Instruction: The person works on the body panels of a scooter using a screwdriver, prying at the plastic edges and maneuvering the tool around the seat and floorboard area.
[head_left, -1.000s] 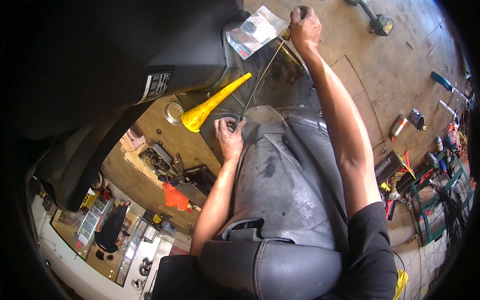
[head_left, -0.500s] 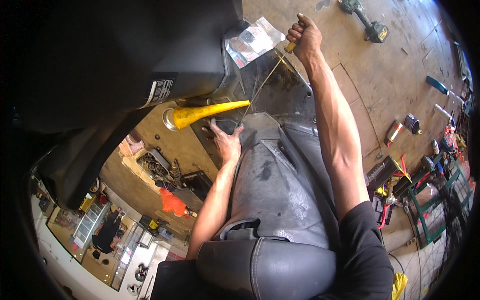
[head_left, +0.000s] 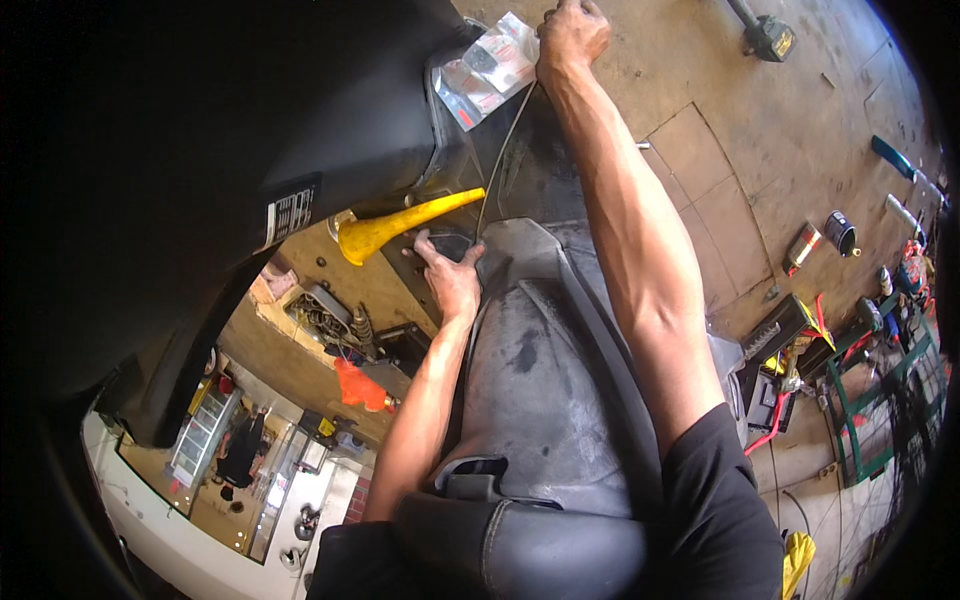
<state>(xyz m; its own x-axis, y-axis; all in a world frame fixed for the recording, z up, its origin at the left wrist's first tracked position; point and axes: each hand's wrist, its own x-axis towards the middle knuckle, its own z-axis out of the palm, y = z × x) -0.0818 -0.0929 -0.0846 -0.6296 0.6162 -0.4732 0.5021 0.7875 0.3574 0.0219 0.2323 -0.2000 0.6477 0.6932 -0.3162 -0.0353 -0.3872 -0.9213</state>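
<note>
My right hand [head_left: 573, 38] is closed at the top of the view round a long screwdriver [head_left: 506, 143], its handle hidden in my fist. The thin shaft runs down to the upper left edge of a scuffed dark-grey scooter panel [head_left: 540, 360] and looks slightly bowed. My left hand [head_left: 450, 283] rests at that edge with thumb and fingers spread, the thumb close to the shaft's tip. Just above it lies a yellow funnel [head_left: 410, 220], its narrow end by the shaft. A clear plastic packet [head_left: 487, 70] sits left of my right hand.
A large black panel [head_left: 330, 140] overhangs the left. A cordless power tool [head_left: 770, 38], a small can [head_left: 803, 248] and a green metal rack [head_left: 848, 440] are on the floor at right. Metal parts [head_left: 325, 312] and an orange object [head_left: 360, 385] are at lower left.
My right hand has moved left and up with the screwdriver, whose shaft now stands steeper. My left hand stays at the panel edge. The whole view has shifted slightly.
</note>
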